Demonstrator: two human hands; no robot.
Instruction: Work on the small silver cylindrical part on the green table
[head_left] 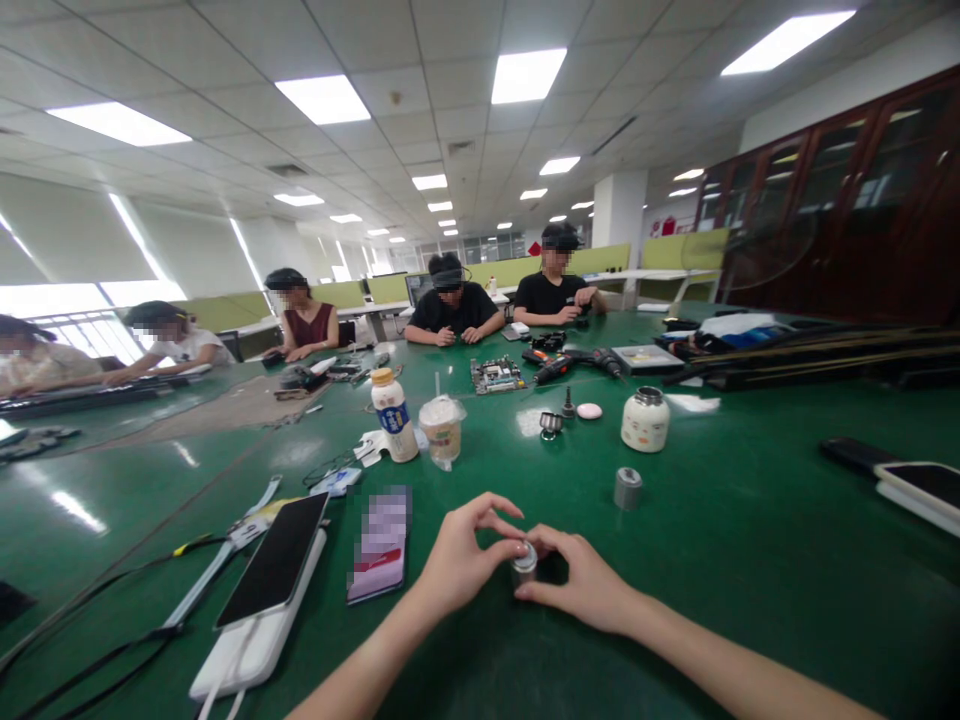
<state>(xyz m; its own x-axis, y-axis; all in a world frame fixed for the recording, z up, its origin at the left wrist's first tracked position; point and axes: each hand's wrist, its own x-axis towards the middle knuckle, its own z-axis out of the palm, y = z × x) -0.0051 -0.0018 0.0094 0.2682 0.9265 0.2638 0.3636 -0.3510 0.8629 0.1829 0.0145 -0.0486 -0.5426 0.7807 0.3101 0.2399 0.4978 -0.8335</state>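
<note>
A small silver metal cylinder point(525, 568) stands near the table's front edge, between my two hands. My right hand point(589, 582) curls around its right side, with the thumb low and the fingers behind it. From the left, my left hand point(461, 555) has its thumb against the top rim, and its fingers curve above and beside it. Part of the cylinder is hidden by my fingertips. Farther right stands a second, similar metal cylinder point(628, 488). Behind that is a squat white jar point(645, 420) with its mouth uncovered and printed little faces.
On the left lie a black-screened phone point(276, 560) on a white power bank point(262, 640), and another phone point(380, 545). A bottle point(394, 415) and a plastic cup point(442, 428) stand mid-table. Farther back are a circuit board point(496, 375), a power drill point(559, 365) and several people.
</note>
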